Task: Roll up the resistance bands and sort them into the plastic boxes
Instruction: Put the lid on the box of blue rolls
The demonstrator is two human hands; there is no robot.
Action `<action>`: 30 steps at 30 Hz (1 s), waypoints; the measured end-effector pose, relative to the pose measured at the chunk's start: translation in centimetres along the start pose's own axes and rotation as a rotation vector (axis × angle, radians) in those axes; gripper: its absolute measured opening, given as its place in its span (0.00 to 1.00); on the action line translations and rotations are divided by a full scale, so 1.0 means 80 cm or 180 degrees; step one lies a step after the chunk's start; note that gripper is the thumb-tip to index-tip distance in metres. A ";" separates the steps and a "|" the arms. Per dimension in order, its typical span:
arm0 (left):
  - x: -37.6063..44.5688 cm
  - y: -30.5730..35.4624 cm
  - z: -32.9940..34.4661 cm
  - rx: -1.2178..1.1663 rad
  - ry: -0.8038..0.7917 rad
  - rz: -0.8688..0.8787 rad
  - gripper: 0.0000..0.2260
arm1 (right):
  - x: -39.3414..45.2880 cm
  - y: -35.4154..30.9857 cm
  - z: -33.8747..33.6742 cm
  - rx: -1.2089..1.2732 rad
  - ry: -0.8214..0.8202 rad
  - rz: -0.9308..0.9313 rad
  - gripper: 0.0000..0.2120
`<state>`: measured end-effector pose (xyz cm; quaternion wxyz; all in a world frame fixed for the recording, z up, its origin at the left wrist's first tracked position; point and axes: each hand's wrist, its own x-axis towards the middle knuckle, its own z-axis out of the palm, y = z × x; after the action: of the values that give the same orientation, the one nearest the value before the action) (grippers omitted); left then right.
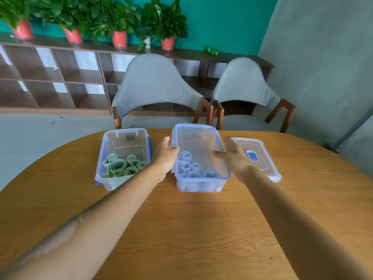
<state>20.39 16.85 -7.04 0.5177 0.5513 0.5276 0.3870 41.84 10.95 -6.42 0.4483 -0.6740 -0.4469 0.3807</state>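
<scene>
Head view: you're closing the middle box, with every band rolled and boxed.

On the table, the left box holds green rolls, uncovered; the middle box holds pale rolls under its lid. Your left hand grips the lid's left edge; your right hand lies loose and empty beside it. Press the clips down next, I judge, then fit the spare lid, far right.

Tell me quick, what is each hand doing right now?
Left hand: grips the lid at its left edge.
Right hand: open, fingers on the lid's right side.
</scene>
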 end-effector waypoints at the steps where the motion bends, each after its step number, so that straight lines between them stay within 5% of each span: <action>1: 0.001 0.001 -0.001 -0.0050 -0.0021 -0.0064 0.24 | -0.001 0.002 0.002 0.0003 0.0013 0.0010 0.27; 17: 0.005 0.007 -0.016 0.0211 -0.0038 0.0151 0.25 | -0.009 0.008 0.003 0.0154 0.0310 -0.0247 0.31; 22: 0.010 0.012 -0.012 0.0734 -0.0229 0.0075 0.26 | 0.000 0.010 -0.006 -0.0064 0.0021 -0.0132 0.25; 27: 0.011 0.005 -0.001 0.1552 -0.0299 0.0348 0.24 | 0.010 0.011 -0.009 -0.0320 -0.0060 0.0000 0.32; 30: 0.015 0.010 -0.002 0.1192 -0.0162 0.0087 0.22 | 0.014 0.013 -0.010 -0.0380 -0.0062 0.0042 0.33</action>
<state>20.54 18.16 -6.40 0.4140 0.6547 0.5696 0.2749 43.16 11.58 -7.28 0.4004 -0.6988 -0.4687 0.3628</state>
